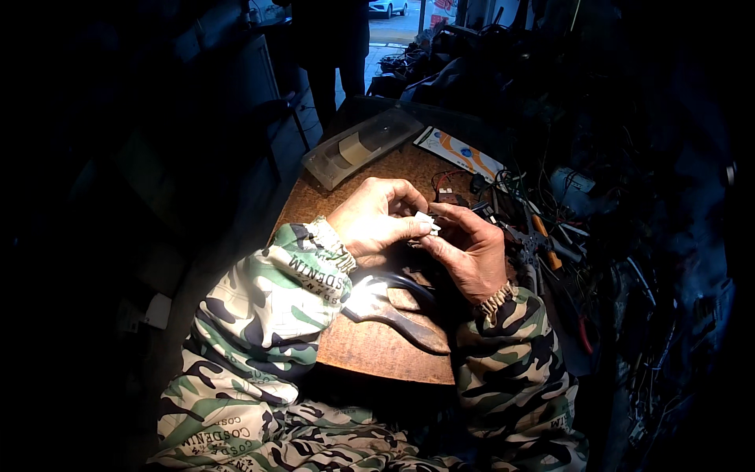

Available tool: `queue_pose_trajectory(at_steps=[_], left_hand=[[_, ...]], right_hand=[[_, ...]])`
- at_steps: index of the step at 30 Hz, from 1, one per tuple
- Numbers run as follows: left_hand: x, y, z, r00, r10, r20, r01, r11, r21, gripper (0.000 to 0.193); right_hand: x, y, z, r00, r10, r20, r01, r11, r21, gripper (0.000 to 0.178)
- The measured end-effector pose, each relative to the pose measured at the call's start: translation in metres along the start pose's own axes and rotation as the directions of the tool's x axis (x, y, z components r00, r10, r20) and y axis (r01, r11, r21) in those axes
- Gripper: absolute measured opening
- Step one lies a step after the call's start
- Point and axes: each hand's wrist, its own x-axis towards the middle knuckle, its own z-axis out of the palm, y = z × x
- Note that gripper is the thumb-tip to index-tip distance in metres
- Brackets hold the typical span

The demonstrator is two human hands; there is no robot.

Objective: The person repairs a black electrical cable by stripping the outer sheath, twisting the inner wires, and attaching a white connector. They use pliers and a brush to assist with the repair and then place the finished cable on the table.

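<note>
Above the wooden table, my left hand (pixel 379 224) pinches a small white piece (pixel 427 223), perhaps a plastic connector, between thumb and fingers. My right hand (pixel 473 250) is close against it from the other side, thumb and fingers bent together at the piece. Whether the right fingers grip the white piece itself or something small behind it is hidden. Below both hands lies a dark, curved, handle-like part (pixel 417 329), its left end glaring in the lamplight. Camouflage sleeves cover both my forearms.
A clear plastic tray (pixel 326 169) and a white-and-orange flat package (pixel 462 152) lie on the table's (pixel 377 354) far side. Right of my hands are tangled wires and tools, including an orange-handled tool (pixel 544 236). A person (pixel 330 39) stands beyond the table.
</note>
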Motion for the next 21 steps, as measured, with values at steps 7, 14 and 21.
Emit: queue_pose_trajectory(at_steps=[7, 14, 21], left_hand=[[-0.033, 0.022, -0.032, 0.939, 0.094, -0.330, -0.118, 0.992, -0.052, 0.034], [-0.162, -0.009, -0.054, 0.794, 0.250, -0.555, -0.048, 0.935, 0.353, 0.023], [-0.168, -0.055, -0.027, 0.861, 0.134, -0.491, 0.055, 0.934, 0.352, 0.022]], right_hand=[[0.006, -0.002, -0.011, 0.995, 0.006, -0.098, -0.019, 0.991, -0.132, 0.029], [0.002, -0.025, -0.058, 0.976, -0.047, -0.215, -0.019, 0.956, -0.293, 0.025], [-0.048, -0.025, -0.138, 0.933, -0.023, -0.360, -0.233, 0.724, -0.649, 0.027]])
